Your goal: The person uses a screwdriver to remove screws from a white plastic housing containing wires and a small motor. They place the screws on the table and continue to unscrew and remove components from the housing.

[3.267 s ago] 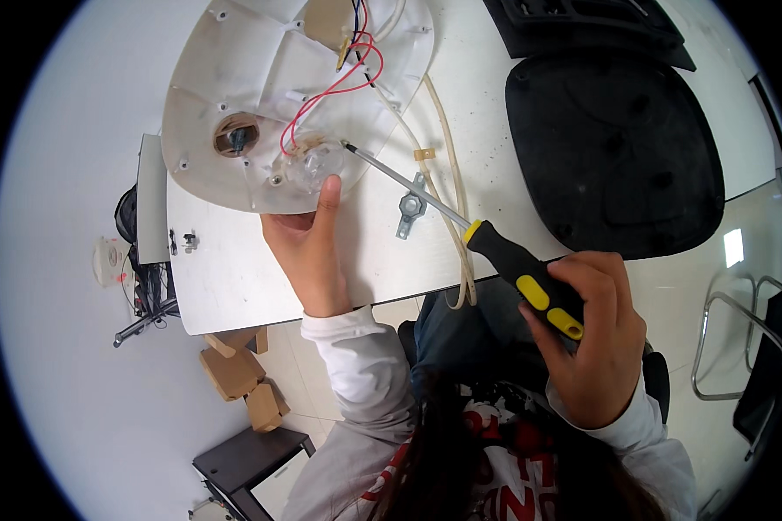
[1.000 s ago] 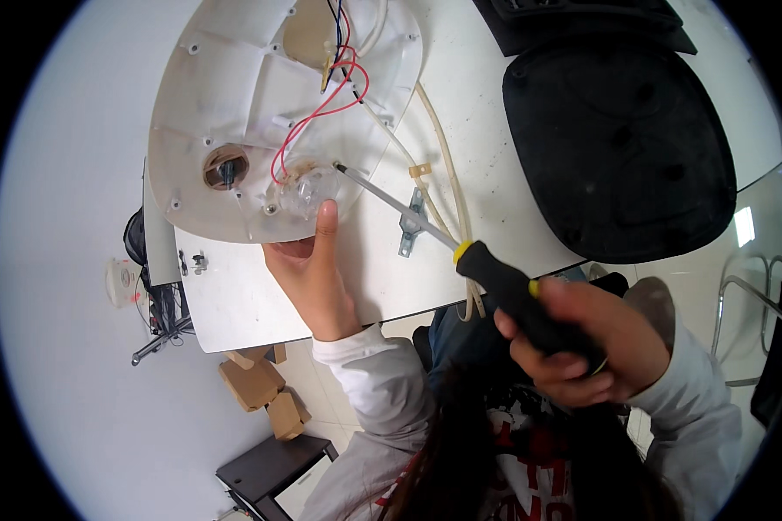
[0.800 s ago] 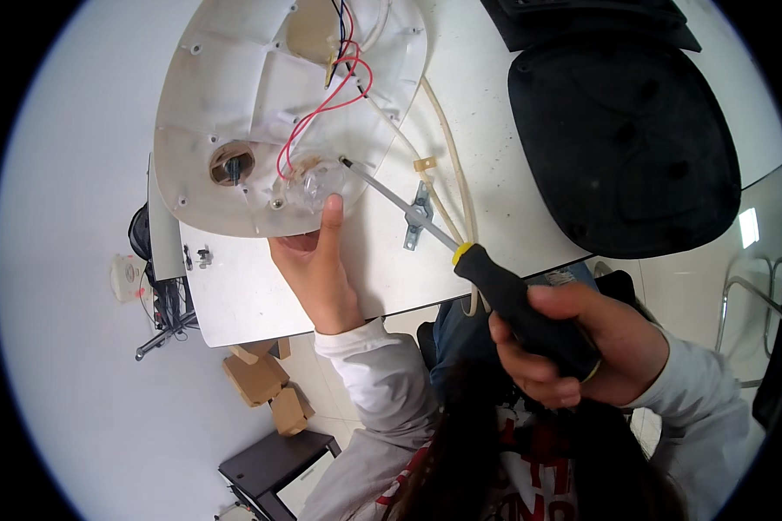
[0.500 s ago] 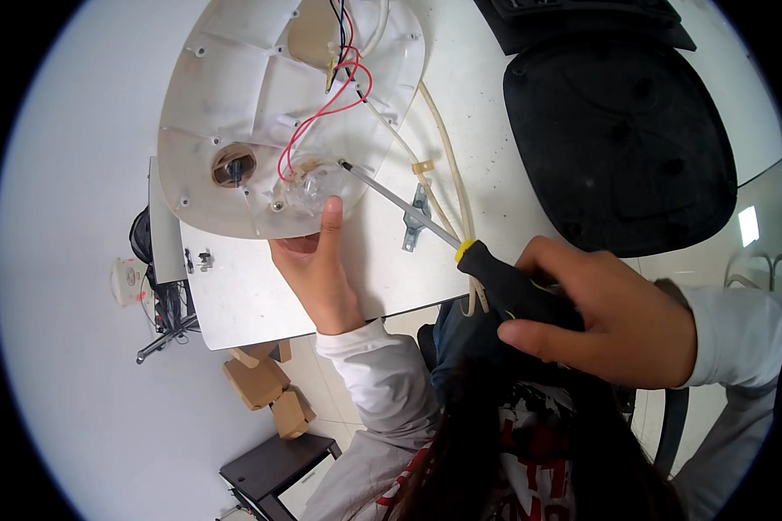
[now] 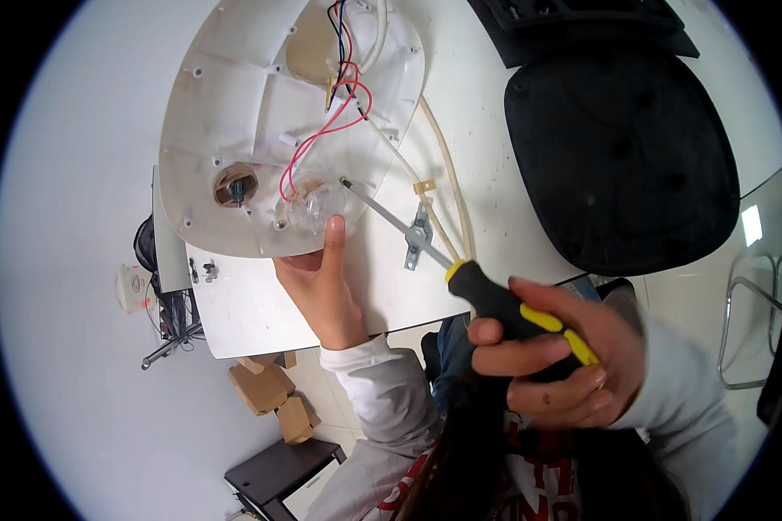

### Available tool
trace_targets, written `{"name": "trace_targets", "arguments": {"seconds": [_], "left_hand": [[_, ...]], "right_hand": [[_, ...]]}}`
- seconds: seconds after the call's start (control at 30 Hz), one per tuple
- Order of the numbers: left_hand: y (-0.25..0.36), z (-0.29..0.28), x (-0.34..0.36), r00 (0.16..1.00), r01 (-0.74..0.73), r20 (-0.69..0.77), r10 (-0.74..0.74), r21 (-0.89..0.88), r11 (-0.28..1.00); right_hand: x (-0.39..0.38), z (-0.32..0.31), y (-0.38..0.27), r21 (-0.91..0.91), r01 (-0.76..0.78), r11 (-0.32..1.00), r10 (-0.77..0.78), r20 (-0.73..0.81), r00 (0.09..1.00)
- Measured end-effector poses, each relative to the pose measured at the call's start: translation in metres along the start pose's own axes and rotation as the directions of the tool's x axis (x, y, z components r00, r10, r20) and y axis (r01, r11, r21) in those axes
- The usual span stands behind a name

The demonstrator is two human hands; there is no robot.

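Note:
My left hand [image 5: 321,304] grips the near edge of a white plastic housing [image 5: 222,113]. Its thumb lies over the rim, beside a clear plastic part [image 5: 318,208]; the other fingers are hidden underneath. In my right hand [image 5: 619,347] is a screwdriver [image 5: 487,293] with a black and yellow handle, the fingers wrapped round the grip. The shaft slants up and left, its tip at a small hole beside the clear part. Red wires [image 5: 328,131] loop from that part toward a tan piece [image 5: 310,50] farther up the housing.
A metal bracket [image 5: 415,252] and a pale cable [image 5: 447,148] lie on the white table [image 5: 487,191] right of the housing. A large black panel [image 5: 626,165] rests farther right. Small dark parts [image 5: 208,271] sit at the left. Cardboard boxes [image 5: 262,388] and a dark low table [image 5: 282,469] stand below.
My right hand has shifted left and down and turned on the screwdriver's handle, its fingers now curled over the top. The tip stays at the same spot; the left hand keeps its hold.

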State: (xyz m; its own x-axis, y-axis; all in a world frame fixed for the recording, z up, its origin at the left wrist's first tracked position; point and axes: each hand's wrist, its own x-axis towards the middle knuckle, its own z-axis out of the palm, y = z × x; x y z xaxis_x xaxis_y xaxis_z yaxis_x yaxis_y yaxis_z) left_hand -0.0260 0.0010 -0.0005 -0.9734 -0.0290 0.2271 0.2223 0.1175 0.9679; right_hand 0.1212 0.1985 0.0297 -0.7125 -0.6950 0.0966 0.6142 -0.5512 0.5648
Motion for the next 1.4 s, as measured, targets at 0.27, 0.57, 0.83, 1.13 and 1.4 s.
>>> {"name": "trace_targets", "arguments": {"seconds": [0.27, 0.57, 0.83, 1.13, 1.4], "left_hand": [[0.008, 0.003, 0.000, 1.000, 0.004, 0.024, -0.003, -0.001, 1.000], [0.005, 0.004, 0.001, 0.999, -0.033, 0.024, 0.033, -0.022, 0.999], [0.004, 0.004, 0.001, 0.999, -0.030, 0.023, 0.031, -0.022, 0.999], [0.008, 0.004, 0.000, 0.999, 0.042, 0.003, -0.042, -0.032, 0.999], [0.008, 0.006, 0.001, 1.000, 0.021, 0.001, -0.021, -0.023, 1.000]], "right_hand": [[0.009, -0.004, 0.011, -0.642, -0.030, 0.766, -0.178, -0.257, 0.950], [-0.005, 0.043, -0.002, -0.363, -0.441, -0.821, -0.469, -0.013, 0.883], [-0.010, 0.036, -0.004, -0.853, -0.326, -0.407, -0.348, -0.185, 0.919], [-0.011, 0.042, -0.008, -0.848, -0.438, -0.300, -0.431, -0.289, 0.855], [-0.005, 0.039, -0.014, -0.833, -0.435, -0.341, -0.432, -0.272, 0.860]]}}
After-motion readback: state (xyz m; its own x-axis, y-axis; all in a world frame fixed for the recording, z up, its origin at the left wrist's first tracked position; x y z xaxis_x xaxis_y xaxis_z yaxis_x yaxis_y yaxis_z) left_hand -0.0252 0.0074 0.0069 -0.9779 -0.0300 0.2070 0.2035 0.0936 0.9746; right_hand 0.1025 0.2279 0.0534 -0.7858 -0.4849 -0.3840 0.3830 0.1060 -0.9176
